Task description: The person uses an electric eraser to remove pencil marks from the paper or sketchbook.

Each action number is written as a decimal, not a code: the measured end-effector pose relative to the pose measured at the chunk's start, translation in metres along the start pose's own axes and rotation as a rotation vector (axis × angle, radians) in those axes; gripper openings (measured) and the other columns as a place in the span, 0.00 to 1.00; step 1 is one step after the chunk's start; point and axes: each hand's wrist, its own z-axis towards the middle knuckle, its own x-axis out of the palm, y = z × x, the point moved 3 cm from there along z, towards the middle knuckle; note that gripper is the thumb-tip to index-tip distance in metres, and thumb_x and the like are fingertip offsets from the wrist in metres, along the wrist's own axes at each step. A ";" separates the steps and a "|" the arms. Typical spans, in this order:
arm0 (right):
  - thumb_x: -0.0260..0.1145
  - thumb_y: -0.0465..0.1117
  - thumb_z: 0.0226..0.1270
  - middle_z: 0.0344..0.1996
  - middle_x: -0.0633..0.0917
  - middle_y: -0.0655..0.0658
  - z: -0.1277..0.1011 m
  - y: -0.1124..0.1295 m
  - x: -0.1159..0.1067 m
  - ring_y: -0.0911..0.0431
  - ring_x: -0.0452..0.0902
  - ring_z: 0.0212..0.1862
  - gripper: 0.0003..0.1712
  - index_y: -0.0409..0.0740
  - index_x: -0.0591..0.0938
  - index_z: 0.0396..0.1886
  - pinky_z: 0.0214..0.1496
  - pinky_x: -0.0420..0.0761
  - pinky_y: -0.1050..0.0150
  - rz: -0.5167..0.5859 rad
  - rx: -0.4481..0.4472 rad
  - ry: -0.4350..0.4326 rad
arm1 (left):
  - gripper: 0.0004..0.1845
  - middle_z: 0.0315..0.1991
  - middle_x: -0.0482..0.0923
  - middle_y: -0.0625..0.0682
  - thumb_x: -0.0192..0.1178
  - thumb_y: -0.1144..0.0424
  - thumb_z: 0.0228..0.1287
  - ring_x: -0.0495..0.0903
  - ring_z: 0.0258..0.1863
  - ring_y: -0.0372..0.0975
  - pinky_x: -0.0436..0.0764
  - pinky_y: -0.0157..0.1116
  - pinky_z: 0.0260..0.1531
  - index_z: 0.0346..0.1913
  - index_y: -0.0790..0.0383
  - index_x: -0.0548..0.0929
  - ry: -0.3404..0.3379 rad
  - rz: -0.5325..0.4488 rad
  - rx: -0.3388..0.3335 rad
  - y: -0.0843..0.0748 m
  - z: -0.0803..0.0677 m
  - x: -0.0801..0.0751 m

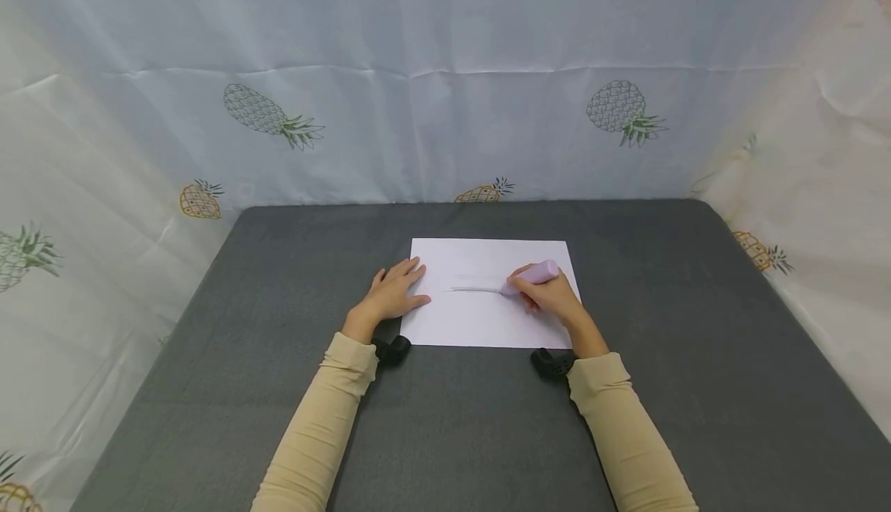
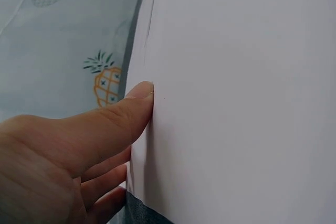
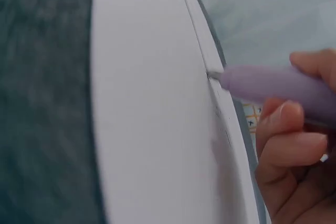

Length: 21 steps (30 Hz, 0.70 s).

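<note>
White paper (image 1: pixel 480 326) lies flat on a dark grey table (image 1: pixel 445 435), in front of a pale cloth (image 1: pixel 431 25) printed with pineapples. Clock positions are from the paper's centre in the head view. Left hand (image 1: pixel 393 293) is at nine o'clock, fingers spread, the thumb and some fingertips resting on the sheet. Right hand (image 1: pixel 550 294), at three, grips a thick lilac pen-like tool (image 1: pixel 539 272), butt end toward two, tip low near the centre. Thin grey lines (image 1: pixel 473 289) run from the tip toward nine. Head view alone gives the whole sheet, both tan sleeves (image 1: pixel 313 427) and the black wrist devices (image 1: pixel 393 349). Left wrist view adds the thumb laid along the margin and a tiny reddish speck on the paper; how the other fingers meet the edge is unclear there. Right wrist view alone shows the metallic tip touching the sheet at the line, short dark dashes toward five from it, and a fingertip at the far end of the paper, at twelve. Whether the lines are drawn or cut, cannot tell. Tool's body is blurred; any lettering on it unreadable.
</note>
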 end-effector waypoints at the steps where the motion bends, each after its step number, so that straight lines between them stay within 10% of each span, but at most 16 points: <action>1: 0.65 0.40 0.65 0.13 0.74 0.54 0.000 0.000 0.000 0.63 0.68 0.14 0.17 0.29 0.79 0.43 0.19 0.72 0.68 0.000 0.003 0.010 | 0.36 0.78 0.49 0.56 0.57 0.51 0.68 0.47 0.79 0.52 0.45 0.61 0.75 0.74 0.61 0.58 -0.001 0.002 0.002 0.000 0.000 0.000; 21: 0.65 0.40 0.65 0.13 0.74 0.53 0.000 0.001 0.002 0.63 0.68 0.14 0.17 0.29 0.79 0.43 0.20 0.73 0.69 0.008 0.024 -0.035 | 0.36 0.79 0.48 0.56 0.56 0.51 0.69 0.47 0.79 0.52 0.44 0.61 0.75 0.74 0.60 0.58 0.008 -0.002 -0.005 -0.001 -0.001 -0.001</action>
